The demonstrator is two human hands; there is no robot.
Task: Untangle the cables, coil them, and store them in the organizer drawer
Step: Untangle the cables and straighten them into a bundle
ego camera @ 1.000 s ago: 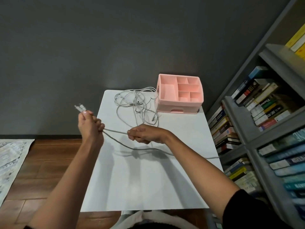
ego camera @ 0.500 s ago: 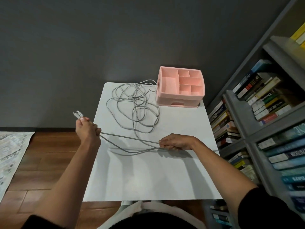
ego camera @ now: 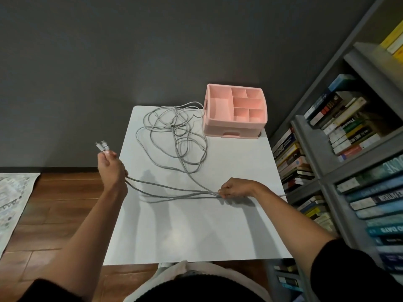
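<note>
Our left hand (ego camera: 111, 168) pinched two plugs (ego camera: 102, 146) beyond the tabletop's (ego camera: 196, 225) left edge; our right hand (ego camera: 234, 188) gripped the strands (ego camera: 174, 189) near the right edge, pulling them straight; the tangled cables (ego camera: 174, 136) lay beside the far-corner organizer (ego camera: 218, 128).

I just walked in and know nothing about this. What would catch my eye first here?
The pink organizer at the white table's far right corner stands out, with a loose tangle of grey cables sprawled to its left. Nearer, the left hand grips the plug ends beyond the table's left edge while the right hand pinches the strands stretched between the two hands.
</note>
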